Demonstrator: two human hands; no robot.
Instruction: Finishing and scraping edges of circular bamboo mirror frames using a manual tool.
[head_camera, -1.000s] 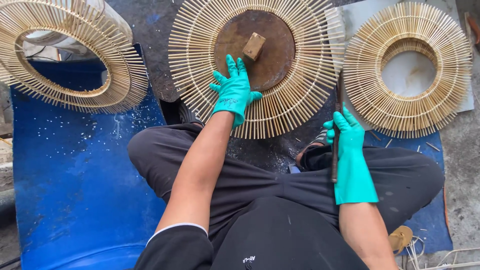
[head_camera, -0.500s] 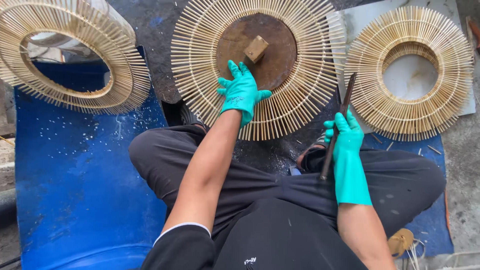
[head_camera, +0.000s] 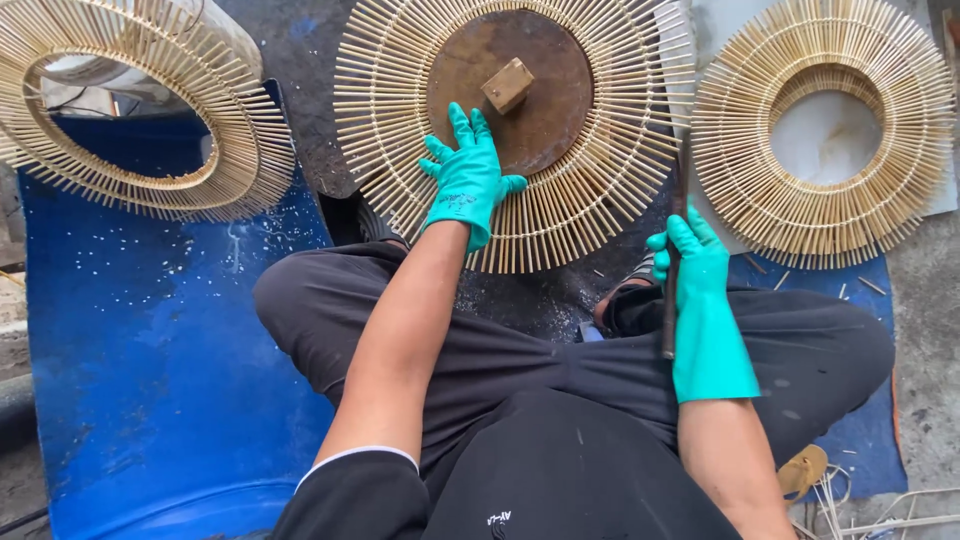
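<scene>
Bamboo sticks fan out in three round sunburst frames on the floor: one at the far left (head_camera: 130, 110), lying partly over a blue sheet (head_camera: 140, 360), one in the middle (head_camera: 515, 125) right in front of the seated person, and one at the right (head_camera: 822, 130) on a pale board. Only the middle frame has a filled centre, a single rusty brown round plate (head_camera: 540, 110) with one small wooden block (head_camera: 507, 85) standing on it. Two hands show, both in teal rubber gloves. The left hand (head_camera: 468, 178) reaches forward on a bare, nearly straight forearm and lies flat with fingers spread, palm down on the near ring of sticks of the middle frame, fingertips touching the edge of the brown plate. The right hand (head_camera: 690, 255) stays closer to the body above the right knee, wrist bent up, fingers wrapped tight round one thin dark rod (head_camera: 672, 270) that stands almost upright, its upper end near the gap between the middle and right frames. A few loose sticks lie scattered on the blue sheet by the right knee
</scene>
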